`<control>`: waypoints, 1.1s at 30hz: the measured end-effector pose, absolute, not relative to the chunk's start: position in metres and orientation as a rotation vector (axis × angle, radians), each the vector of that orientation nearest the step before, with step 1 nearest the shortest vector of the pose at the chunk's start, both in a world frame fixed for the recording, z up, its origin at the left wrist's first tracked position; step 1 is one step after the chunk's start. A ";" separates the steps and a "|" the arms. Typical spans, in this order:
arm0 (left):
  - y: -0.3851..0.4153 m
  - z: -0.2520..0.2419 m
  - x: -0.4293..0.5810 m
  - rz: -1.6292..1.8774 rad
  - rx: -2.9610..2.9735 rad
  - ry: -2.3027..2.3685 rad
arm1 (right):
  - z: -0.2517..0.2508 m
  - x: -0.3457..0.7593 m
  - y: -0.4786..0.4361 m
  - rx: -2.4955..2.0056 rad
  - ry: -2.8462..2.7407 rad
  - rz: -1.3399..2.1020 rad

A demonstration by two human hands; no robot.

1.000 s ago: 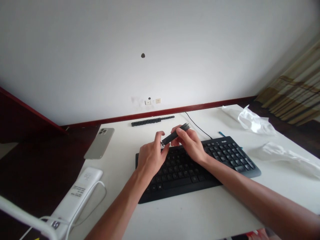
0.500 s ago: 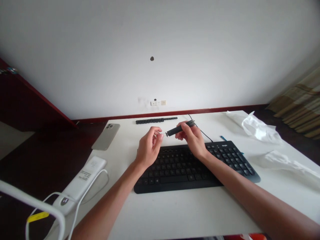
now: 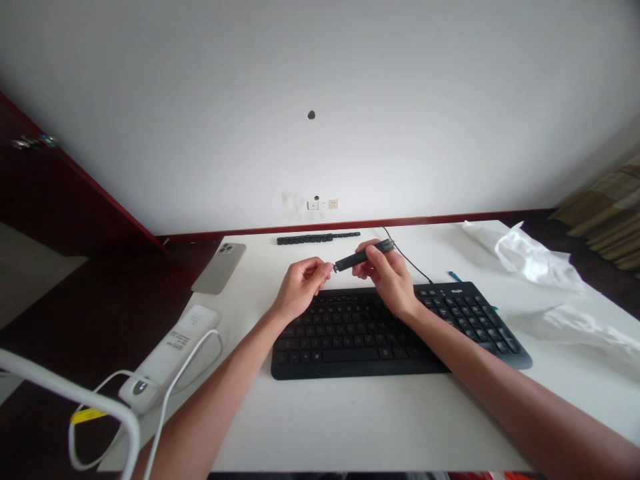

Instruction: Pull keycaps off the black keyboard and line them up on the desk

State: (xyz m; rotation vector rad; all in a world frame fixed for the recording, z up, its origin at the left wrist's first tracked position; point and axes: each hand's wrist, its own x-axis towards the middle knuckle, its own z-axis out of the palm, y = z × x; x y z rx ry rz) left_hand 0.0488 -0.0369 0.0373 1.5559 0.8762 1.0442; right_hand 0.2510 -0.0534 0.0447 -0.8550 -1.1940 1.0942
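In the head view, my right hand (image 3: pixel 389 275) grips a slim black hand tool (image 3: pixel 364 255) above the keyboard, thumb along its top. Its narrow end points left, at the fingertips of my left hand (image 3: pixel 305 283). The left thumb and forefinger are pinched at that tip, where thin wires showed a moment earlier; the fingers now mostly hide them. Under both hands lies a black keyboard (image 3: pixel 345 355) with a number pad at the right, partly covered by my hands and right forearm.
A row of small black pieces like keycaps (image 3: pixel 305 239) lies at the table's back. Left are a grey phone (image 3: pixel 220 268) and a white power strip (image 3: pixel 173 353) with a white cable. Crumpled white plastic wrapping (image 3: pixel 537 260) lies right, near a blue item (image 3: pixel 454 276).
My left fingertips have closed in on the tool's tip, covering the wires seen before. The tool stays in my right hand. The camera view has shifted slightly.
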 end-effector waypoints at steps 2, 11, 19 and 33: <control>-0.037 0.039 0.049 1.066 1.560 0.909 | 0.044 0.252 -0.053 -0.876 -1.229 1.061; -0.037 0.043 0.048 1.101 1.609 0.931 | 0.042 0.254 -0.053 -0.856 -1.245 1.057; -0.037 0.038 0.050 1.115 1.618 0.936 | 0.042 0.252 -0.053 -0.842 -1.187 1.094; -0.043 0.040 0.051 1.163 1.759 1.034 | 0.055 0.266 -0.043 -0.973 -1.357 1.153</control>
